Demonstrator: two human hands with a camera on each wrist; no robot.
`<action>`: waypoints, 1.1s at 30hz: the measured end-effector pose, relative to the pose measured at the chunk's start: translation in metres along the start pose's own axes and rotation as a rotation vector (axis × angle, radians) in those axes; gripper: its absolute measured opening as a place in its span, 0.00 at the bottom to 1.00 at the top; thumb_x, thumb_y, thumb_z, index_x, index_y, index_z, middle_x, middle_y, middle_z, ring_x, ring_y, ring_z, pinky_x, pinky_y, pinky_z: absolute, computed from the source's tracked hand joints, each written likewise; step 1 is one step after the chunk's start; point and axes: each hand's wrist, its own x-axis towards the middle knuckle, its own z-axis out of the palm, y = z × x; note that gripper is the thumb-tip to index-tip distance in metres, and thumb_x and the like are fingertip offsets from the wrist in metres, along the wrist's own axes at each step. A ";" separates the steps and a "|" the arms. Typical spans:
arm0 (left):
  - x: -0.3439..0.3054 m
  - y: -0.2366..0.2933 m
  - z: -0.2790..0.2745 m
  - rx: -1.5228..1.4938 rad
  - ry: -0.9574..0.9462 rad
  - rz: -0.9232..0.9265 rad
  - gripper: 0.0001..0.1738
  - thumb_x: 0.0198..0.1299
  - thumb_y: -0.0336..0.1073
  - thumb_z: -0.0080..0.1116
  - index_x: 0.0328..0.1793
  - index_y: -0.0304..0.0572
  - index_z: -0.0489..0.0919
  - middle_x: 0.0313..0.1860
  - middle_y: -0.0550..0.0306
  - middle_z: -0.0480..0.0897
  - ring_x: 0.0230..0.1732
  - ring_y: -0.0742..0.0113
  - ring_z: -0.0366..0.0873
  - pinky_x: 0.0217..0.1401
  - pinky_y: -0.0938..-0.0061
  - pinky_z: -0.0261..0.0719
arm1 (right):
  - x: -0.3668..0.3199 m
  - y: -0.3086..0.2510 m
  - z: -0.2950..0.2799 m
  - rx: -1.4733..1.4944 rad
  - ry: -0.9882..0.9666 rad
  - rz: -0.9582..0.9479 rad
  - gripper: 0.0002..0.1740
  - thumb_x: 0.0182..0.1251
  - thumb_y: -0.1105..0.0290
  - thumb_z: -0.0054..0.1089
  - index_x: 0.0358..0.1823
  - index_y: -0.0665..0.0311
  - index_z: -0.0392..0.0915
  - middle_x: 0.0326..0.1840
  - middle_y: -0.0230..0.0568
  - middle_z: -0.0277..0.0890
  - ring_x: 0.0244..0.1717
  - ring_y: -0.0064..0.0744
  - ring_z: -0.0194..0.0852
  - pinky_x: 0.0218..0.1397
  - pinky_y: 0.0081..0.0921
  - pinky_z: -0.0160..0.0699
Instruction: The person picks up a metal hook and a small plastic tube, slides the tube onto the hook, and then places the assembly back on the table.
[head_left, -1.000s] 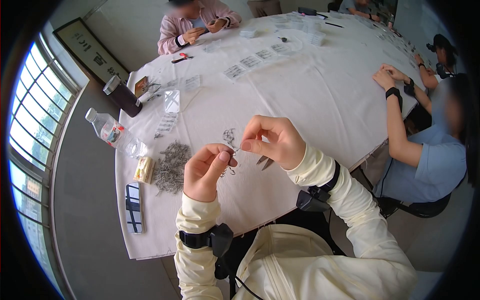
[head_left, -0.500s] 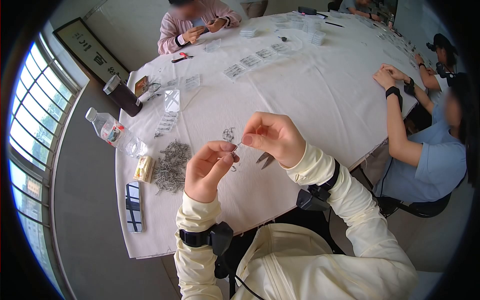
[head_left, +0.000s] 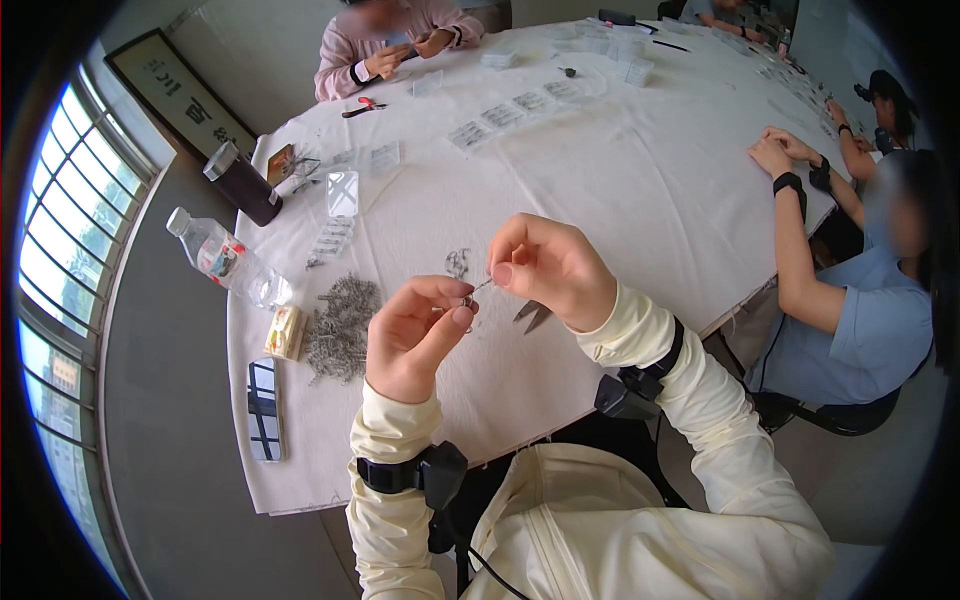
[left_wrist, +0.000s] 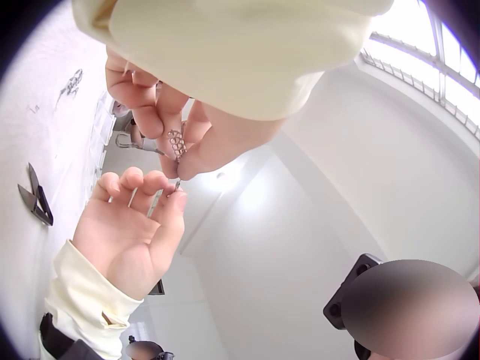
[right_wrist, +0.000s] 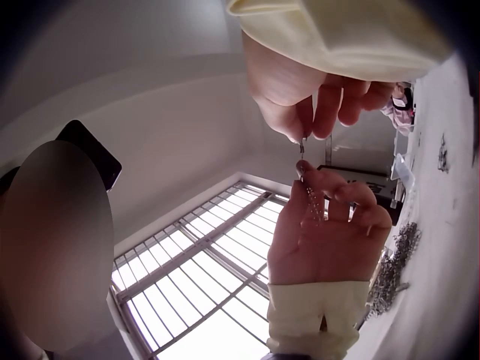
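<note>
Between thumb and forefinger my left hand (head_left: 408, 345) pinches a short metal chain (left_wrist: 177, 142), its small links lying against the fingers in the left wrist view. A thin wire hook (left_wrist: 126, 141) sticks out beside those fingers. My right hand (head_left: 556, 272) pinches a tiny metal piece (right_wrist: 302, 148) whose lower end meets the left fingertips; its exact kind I cannot tell. Both hands are raised over the table, fingertips almost together. Just beyond them lies a little cluster of metal pieces (head_left: 457, 263). Dark-bladed snips (left_wrist: 36, 199) lie on the cloth, partly behind the right hand in the head view.
Left of my hands sit a heap of grey metal chain pieces (head_left: 342, 330), a phone (head_left: 265, 410), a small packet (head_left: 286, 332), a plastic bottle (head_left: 225, 255) and a dark flask (head_left: 243, 184). Clear boxes (head_left: 500, 117) and red-handled pliers (head_left: 364, 107) lie farther off. Other people sit around the table.
My right hand has shifted slightly up and right, widening the small gap between the fingertips. Less chain shows hanging below the left fingers. The left hand keeps its pinch.
</note>
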 end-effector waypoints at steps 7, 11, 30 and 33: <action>-0.001 0.002 0.004 0.090 0.005 0.044 0.11 0.62 0.22 0.65 0.50 0.35 0.80 0.48 0.58 0.84 0.49 0.73 0.80 0.51 0.77 0.75 | 0.002 0.006 -0.004 -0.245 -0.074 -0.124 0.06 0.66 0.71 0.62 0.43 0.63 0.81 0.40 0.30 0.79 0.39 0.21 0.71 0.45 0.23 0.66; -0.001 0.002 0.005 0.150 0.015 0.069 0.12 0.61 0.23 0.67 0.50 0.36 0.81 0.48 0.59 0.85 0.48 0.75 0.79 0.49 0.78 0.71 | 0.001 0.003 -0.005 -0.351 -0.122 -0.152 0.07 0.64 0.72 0.63 0.43 0.61 0.81 0.41 0.30 0.80 0.42 0.23 0.73 0.46 0.24 0.65; -0.001 0.003 0.007 0.453 0.070 0.137 0.13 0.57 0.26 0.68 0.50 0.39 0.83 0.43 0.64 0.86 0.46 0.76 0.78 0.48 0.78 0.68 | 0.002 0.007 -0.006 -0.285 -0.007 -0.158 0.05 0.62 0.68 0.60 0.35 0.60 0.78 0.34 0.26 0.78 0.37 0.22 0.68 0.43 0.24 0.66; 0.000 0.001 0.006 0.456 0.081 0.132 0.13 0.58 0.26 0.67 0.50 0.39 0.83 0.43 0.64 0.86 0.46 0.76 0.78 0.48 0.78 0.68 | 0.002 0.007 -0.005 -0.307 -0.009 -0.179 0.03 0.62 0.70 0.61 0.35 0.60 0.78 0.34 0.27 0.77 0.38 0.23 0.69 0.43 0.24 0.66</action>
